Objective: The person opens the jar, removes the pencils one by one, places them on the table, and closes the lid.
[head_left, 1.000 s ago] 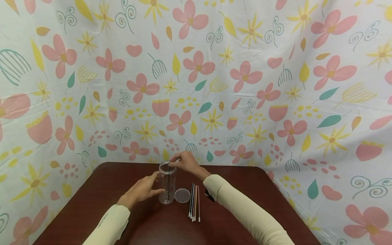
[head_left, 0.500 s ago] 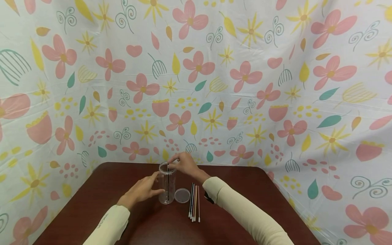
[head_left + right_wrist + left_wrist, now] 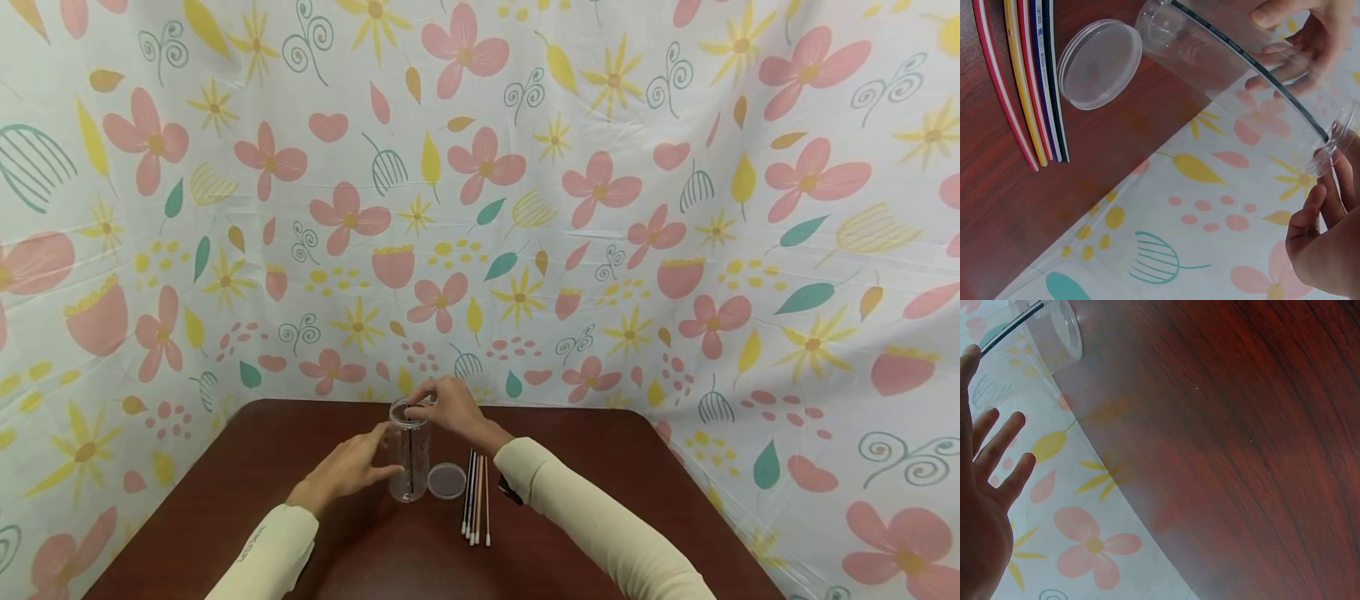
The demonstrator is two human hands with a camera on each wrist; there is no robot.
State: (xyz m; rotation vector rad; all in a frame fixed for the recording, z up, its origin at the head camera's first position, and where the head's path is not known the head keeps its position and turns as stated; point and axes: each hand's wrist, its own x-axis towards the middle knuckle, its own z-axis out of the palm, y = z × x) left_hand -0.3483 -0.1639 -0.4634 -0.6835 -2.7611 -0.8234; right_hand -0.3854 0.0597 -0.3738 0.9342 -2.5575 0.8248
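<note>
A clear plastic jar [image 3: 422, 458] stands upright and uncapped on the table. Around its left side, my left hand [image 3: 345, 468] holds it loosely, thumb at the front and fingers reaching behind, spread apart in the left wrist view. Inside the jar a dark striped pencil [image 3: 1241, 53] stands nearly upright, its lower end at the bottom. At the jar's mouth my right hand [image 3: 453, 408] pinches the pencil's upper end, with fingertips partly inside the rim.
Right of the jar lies its round clear lid [image 3: 447, 481], flat on the dark wooden table [image 3: 585, 500]. Several striped pencils [image 3: 476, 500] with white ends lie side by side beyond the lid. A flowered cloth [image 3: 480, 208] hangs behind the table.
My right hand has moved slightly down and left, its fingertips lower into the jar's mouth, and the pencil's top has shifted left with it. The left hand and jar stay in place.
</note>
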